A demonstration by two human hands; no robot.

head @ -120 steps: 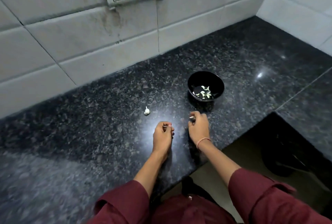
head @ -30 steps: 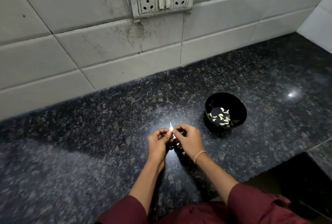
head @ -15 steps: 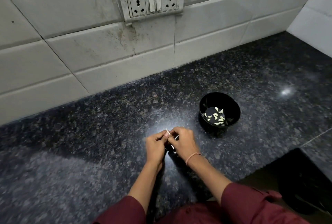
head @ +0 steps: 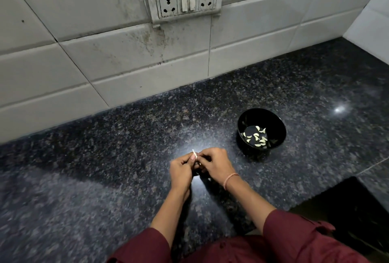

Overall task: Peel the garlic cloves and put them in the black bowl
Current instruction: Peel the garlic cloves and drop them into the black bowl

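My left hand [head: 182,169] and my right hand [head: 216,164] meet over the dark granite counter [head: 105,157], fingertips together. Between them they pinch a small white garlic clove [head: 194,154], whose pointed tip sticks up above the fingers; the rest of it is hidden. The black bowl [head: 281,130] stands on the counter to the right of my hands, a short gap away. Several pale peeled cloves [head: 256,136] lie in its bottom.
A white tiled wall [head: 126,69] runs along the back of the counter, with a switch and socket plate [head: 186,2] on it. The counter's front edge drops to a dark gap [head: 349,210] at the lower right. My maroon sleeves fill the bottom.
Four seconds ago my hands were apart on the counter and a loose clove lay to their left. Now both hands are together on a clove. The camera view has shifted; the bowl stays put.
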